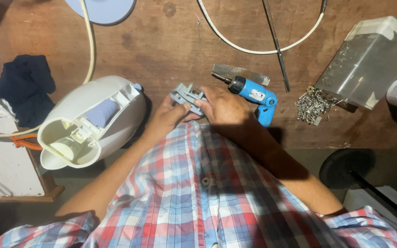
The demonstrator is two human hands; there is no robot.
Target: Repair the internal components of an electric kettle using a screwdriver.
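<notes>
Both my hands hold a small grey plastic part just above my checked shirt. My left hand grips its lower left side with the thumb on top. My right hand holds its right side, fingers curled around it. A blue and black electric screwdriver lies on the wooden table right behind my right hand, its bit pointing left. A white plastic appliance shell lies open on its side to the left of my left hand.
A heap of loose screws spills from a clear plastic container at the right. A white cable loops at the back. A dark blue cloth and orange-handled pliers lie at the left by a white board.
</notes>
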